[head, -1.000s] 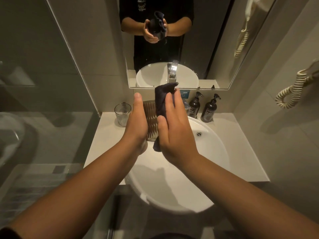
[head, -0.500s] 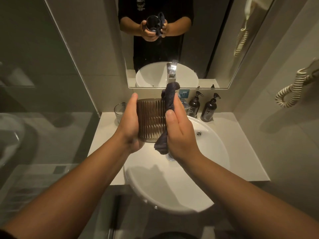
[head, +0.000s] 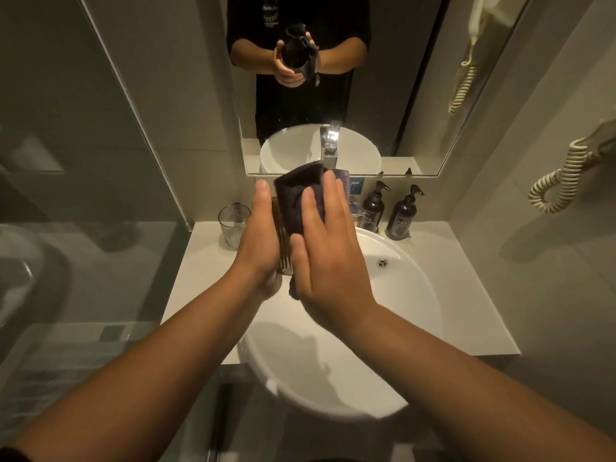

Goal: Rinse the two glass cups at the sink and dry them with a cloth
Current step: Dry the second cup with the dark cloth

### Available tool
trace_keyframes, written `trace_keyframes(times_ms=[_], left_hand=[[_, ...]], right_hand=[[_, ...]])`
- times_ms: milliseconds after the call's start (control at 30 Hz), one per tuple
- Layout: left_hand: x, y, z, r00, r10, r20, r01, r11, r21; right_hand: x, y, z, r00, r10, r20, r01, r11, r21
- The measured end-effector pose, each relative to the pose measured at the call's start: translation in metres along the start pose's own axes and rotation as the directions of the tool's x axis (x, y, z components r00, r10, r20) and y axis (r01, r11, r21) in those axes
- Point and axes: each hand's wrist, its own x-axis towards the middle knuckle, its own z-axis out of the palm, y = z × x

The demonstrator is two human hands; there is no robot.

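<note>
drying step: left hand (head: 258, 243) grips the ribbed brown glass cup (head: 283, 241), right hand (head: 328, 248) presses the dark cloth (head: 300, 201) on it; next probably the clear ribbed glass cup (head: 231, 225) on the tabletop (head: 200, 261).

I see a pale counter (head: 466, 295) running along the wall under the mirror, with a white round basin (head: 406, 301) set on it and overhanging its front edge. The basin's overflow hole (head: 382, 263) shows on its inner wall at the right. On my left, near the back corner of the counter, a clear ribbed glass cup (head: 232, 226) stands upright, just beside the glass partition. At the back right, two dark pump bottles (head: 373, 211) stand upright side by side against the wall, the right one (head: 401, 213) a little nearer to me. The rest of the counter's back edge is hidden from my view.
</note>
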Motion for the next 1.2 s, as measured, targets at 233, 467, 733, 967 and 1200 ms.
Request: trace_keyframes(times_ms=[233, 467, 733, 967, 1200], left_hand=[[0.008, 0.0, -0.013, 0.992, -0.105, 0.075, 0.108, 0.993, -0.038], [0.019, 0.002, -0.021, 0.982, -0.168, 0.087, 0.176, 0.98, -0.092], [0.013, -0.002, -0.005, 0.981, -0.045, -0.19, 0.069, 0.99, 0.122], [0.006, -0.004, -0.004, 0.995, -0.092, -0.034, 0.091, 0.995, -0.031], [0.004, -0.002, -0.006, 0.986, -0.165, -0.007, 0.165, 0.986, -0.018]], right_hand=[[0.001, 0.008, 0.002, 0.99, 0.116, 0.083, -0.136, 0.94, 0.313], [0.019, 0.02, 0.003, 0.926, 0.277, 0.259, -0.375, 0.76, 0.531], [0.018, 0.018, 0.009, 0.961, 0.222, 0.162, -0.259, 0.93, 0.26], [-0.001, 0.007, 0.006, 0.994, -0.085, 0.074, 0.091, 0.992, -0.089], [-0.002, 0.019, 0.003, 0.959, 0.217, 0.183, -0.275, 0.872, 0.406]])
